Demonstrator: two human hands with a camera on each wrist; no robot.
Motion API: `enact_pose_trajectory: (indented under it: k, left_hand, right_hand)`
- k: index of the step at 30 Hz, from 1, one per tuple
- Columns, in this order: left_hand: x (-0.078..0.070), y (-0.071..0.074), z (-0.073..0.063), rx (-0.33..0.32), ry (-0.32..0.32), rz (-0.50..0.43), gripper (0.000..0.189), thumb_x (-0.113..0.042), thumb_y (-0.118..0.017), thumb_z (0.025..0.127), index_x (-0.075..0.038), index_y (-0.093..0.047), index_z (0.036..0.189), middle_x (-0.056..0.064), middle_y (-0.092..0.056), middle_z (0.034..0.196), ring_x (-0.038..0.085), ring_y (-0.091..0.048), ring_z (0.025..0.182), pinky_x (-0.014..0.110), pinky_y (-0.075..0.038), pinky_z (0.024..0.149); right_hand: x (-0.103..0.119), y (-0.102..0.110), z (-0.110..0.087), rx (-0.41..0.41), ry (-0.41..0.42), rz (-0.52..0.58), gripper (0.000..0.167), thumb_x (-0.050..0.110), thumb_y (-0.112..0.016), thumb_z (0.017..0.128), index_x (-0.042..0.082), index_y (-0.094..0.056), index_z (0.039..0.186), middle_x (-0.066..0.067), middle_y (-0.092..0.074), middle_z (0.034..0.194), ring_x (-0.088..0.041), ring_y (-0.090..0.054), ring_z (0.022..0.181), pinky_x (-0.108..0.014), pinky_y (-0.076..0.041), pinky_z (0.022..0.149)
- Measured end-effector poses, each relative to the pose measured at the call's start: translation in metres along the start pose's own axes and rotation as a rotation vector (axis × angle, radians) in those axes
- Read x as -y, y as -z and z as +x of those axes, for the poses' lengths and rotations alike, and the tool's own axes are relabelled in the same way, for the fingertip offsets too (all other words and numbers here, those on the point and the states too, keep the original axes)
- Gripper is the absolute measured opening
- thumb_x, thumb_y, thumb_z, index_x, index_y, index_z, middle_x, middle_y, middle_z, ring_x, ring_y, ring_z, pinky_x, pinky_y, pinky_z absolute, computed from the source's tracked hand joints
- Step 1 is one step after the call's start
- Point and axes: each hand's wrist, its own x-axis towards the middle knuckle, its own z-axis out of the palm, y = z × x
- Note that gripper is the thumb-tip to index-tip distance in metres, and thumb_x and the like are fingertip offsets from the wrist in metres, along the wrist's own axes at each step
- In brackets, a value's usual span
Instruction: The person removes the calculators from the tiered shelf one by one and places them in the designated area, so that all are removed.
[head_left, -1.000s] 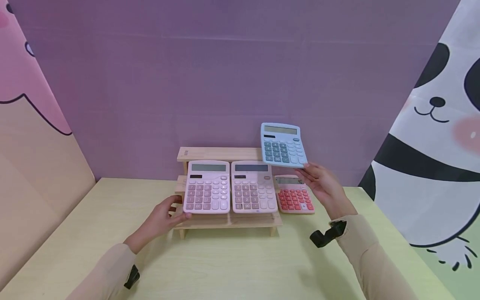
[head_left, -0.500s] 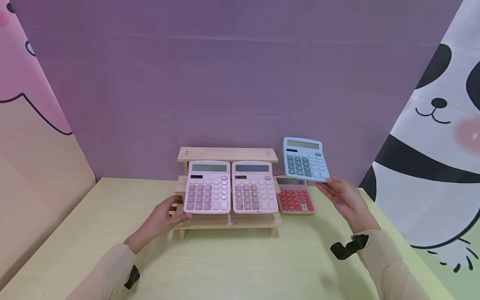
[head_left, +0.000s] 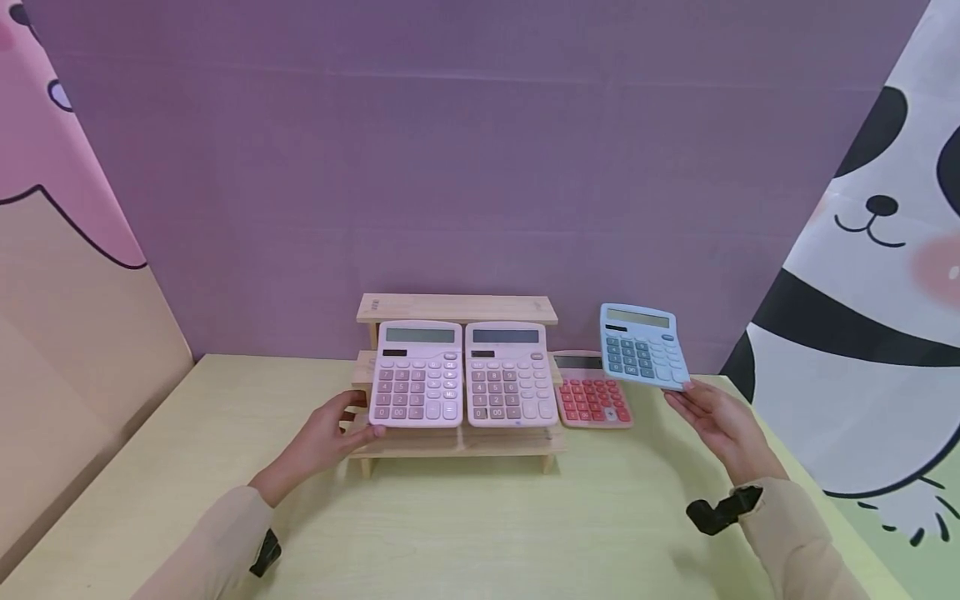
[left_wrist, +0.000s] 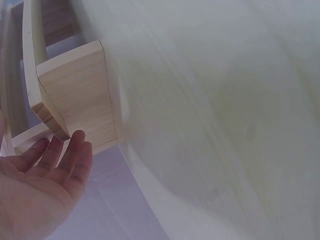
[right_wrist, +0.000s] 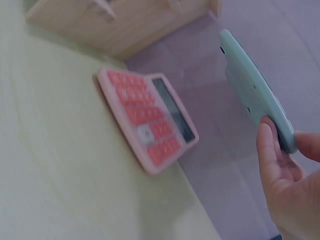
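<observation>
My right hand [head_left: 716, 425] pinches a light blue calculator [head_left: 643, 346] by its lower right corner, aloft right of the rack. The right wrist view has its teal back [right_wrist: 250, 82] between thumb and fingers. At the left, my left hand [head_left: 322, 437] rests against the wooden tiered rack [head_left: 457, 307], thumb near the lower left corner of a pink calculator [head_left: 417, 375]; its bent fingers [left_wrist: 72, 160] meet a board end in the left wrist view. Another pink calculator [head_left: 511, 375] leans beside the first. A pink calculator with red keys [head_left: 594, 400] stands right of the rack.
The pale wooden table [head_left: 465, 525] spreads in front of the rack. A purple backdrop [head_left: 450, 167] rises behind it. A panda-printed panel [head_left: 862, 333] bounds the right side, and a pink and beige panel [head_left: 75, 292] the left.
My right hand has carried the blue calculator rightward and down, away from above the rack's top tier. My left hand and the other calculators have kept their places.
</observation>
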Motion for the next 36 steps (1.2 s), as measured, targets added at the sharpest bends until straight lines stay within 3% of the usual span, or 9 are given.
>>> enact_pose_trajectory:
  k: [2,7,16,29,36]
  left_hand:
    - [0.0,0.0,0.0,0.004,0.007,0.0,0.065,-0.033,-0.069,0.08,0.0,-0.042,0.128,0.017,-0.052,0.125,0.033,-0.053,0.109,0.045,-0.048,0.091]
    - [-0.002,0.001,-0.001,0.012,0.024,0.0,0.069,-0.039,-0.069,0.079,0.0,-0.042,0.129,0.016,-0.052,0.125,0.032,-0.053,0.108,0.045,-0.048,0.091]
    - [-0.001,0.0,0.001,0.006,0.009,-0.005,0.065,-0.034,-0.07,0.079,0.001,-0.043,0.128,0.016,-0.052,0.124,0.032,-0.053,0.109,0.045,-0.048,0.091]
    - [-0.002,0.002,-0.001,0.003,0.012,-0.006,0.065,-0.034,-0.07,0.079,0.0,-0.043,0.128,0.018,-0.053,0.123,0.035,-0.053,0.109,0.047,-0.047,0.092]
    - [-0.001,0.001,0.0,-0.001,0.004,-0.001,0.065,-0.034,-0.07,0.079,0.0,-0.044,0.127,0.017,-0.053,0.123,0.034,-0.054,0.108,0.046,-0.048,0.091]
  right_hand:
    - [0.001,0.007,0.0,0.009,0.007,-0.028,0.03,-0.002,-0.036,0.096,0.001,-0.066,0.095,-0.009,-0.068,0.097,-0.022,-0.066,0.091,-0.032,-0.053,0.085]
    - [0.003,0.022,-0.004,-0.06,0.001,-0.077,0.027,-0.002,-0.041,0.094,0.004,-0.067,0.092,-0.007,-0.069,0.094,-0.022,-0.067,0.089,-0.033,-0.054,0.083]
    - [0.008,0.048,-0.007,-0.101,-0.034,-0.12,0.03,-0.002,-0.041,0.094,0.004,-0.069,0.085,-0.007,-0.069,0.089,-0.021,-0.067,0.086,-0.033,-0.055,0.08]
    - [0.01,0.07,-0.008,-0.29,-0.121,-0.214,0.022,0.0,-0.053,0.089,0.008,-0.069,0.076,-0.005,-0.069,0.082,-0.02,-0.068,0.08,-0.034,-0.051,0.088]
    - [0.009,0.081,-0.007,-0.292,-0.129,-0.237,0.021,-0.003,-0.054,0.088,0.007,-0.067,0.075,-0.006,-0.068,0.08,-0.02,-0.068,0.079,-0.034,-0.053,0.085]
